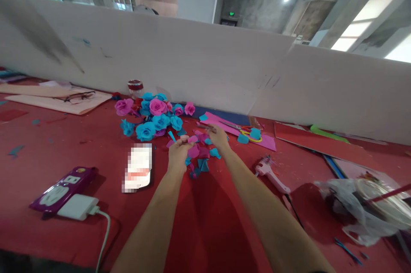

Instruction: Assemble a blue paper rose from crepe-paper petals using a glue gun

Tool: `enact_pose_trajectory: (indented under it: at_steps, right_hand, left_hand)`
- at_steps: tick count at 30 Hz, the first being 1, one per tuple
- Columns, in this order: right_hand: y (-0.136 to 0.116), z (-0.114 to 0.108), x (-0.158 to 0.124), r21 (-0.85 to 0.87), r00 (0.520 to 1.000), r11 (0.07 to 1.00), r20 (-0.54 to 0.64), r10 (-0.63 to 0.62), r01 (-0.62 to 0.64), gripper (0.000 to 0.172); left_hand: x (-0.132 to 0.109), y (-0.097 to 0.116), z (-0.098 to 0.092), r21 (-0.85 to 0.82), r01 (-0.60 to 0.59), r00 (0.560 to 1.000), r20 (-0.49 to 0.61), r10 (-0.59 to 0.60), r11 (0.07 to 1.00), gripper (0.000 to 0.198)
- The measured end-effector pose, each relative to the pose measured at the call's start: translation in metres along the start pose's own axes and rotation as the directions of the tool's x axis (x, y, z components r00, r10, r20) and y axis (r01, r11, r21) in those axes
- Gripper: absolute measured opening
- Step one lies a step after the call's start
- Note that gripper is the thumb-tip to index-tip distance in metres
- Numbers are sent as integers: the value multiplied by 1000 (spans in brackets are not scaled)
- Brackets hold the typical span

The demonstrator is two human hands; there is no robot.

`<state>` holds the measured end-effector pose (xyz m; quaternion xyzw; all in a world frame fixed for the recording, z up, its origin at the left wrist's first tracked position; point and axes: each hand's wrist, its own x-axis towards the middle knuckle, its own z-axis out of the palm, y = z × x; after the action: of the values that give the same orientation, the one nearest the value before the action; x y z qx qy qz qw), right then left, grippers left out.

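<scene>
Reaching over a heap of cut paper petals (204,152), two bare hands are working on one red bench (224,230). The petals lie about the fingers in the middle of the bench, pink and blue together; they overlap, so I cannot count them. The left hand (180,152) is at the near left side of the heap with its fingers bent, and the right hand (218,137) is at the far right side, slightly apart from it. For both hands I cannot tell whether the grip is spread or pinching a petal.

Behind the left hand is one bunch of paper flowers (146,131); I count at least six blue and three pink, and others are partly covered. One jar (135,87) stands behind the bunch, its lower part hidden. There are also one phone (138,168) with a blurred screen, one purple box (62,189), one white charger (78,207), and one pink glue gun (272,174). The scissors (255,137) show a yellow handle, but their blades are hard to follow near the right hand. On the right, the plastic bag (356,217) has contents difficult to recognise, and the bowl (382,198) is cut off by the edge.
</scene>
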<state>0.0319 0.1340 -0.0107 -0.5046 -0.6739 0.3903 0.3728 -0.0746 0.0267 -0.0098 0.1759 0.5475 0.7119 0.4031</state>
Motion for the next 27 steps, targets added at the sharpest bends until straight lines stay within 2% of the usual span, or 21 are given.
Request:
enact_pose_trajectory:
  at_steps: [3,7,10,12,16,22,25,27]
  right_hand:
    - [2,-13,4,-152,999,988,-36,-7,1,33]
    - [-3,-29,5,-263,998,965,-55,-22,7,16]
    - [-13,-36,5,-280,996,957,-22,-83,73,24]
    - [-19,-38,2,-284,992,952,-8,-122,115,30]
    - [-26,-35,-9,-275,988,949,11,-156,154,25]
    - [-29,-34,-22,-269,986,953,-52,-160,141,20]
    - [-29,-29,-31,-139,989,979,31,-147,150,21]
    - [-28,-24,-38,-73,989,991,96,-108,116,14]
  left_hand:
    - [1,4,-3,-89,32,999,-41,-36,995,25]
    - [4,7,-5,-171,-10,997,-82,-4,985,25]
    - [3,7,-4,-214,0,999,-34,-7,977,25]
    - [1,6,-2,-238,69,997,46,-60,969,23]
    - [-6,1,5,-209,202,973,152,-172,957,27]
    - [-7,-1,6,-172,195,978,102,-179,966,32]
    - [-6,-3,6,-105,165,979,136,-150,981,29]
    - [-6,-5,6,-43,143,977,164,-134,989,26]
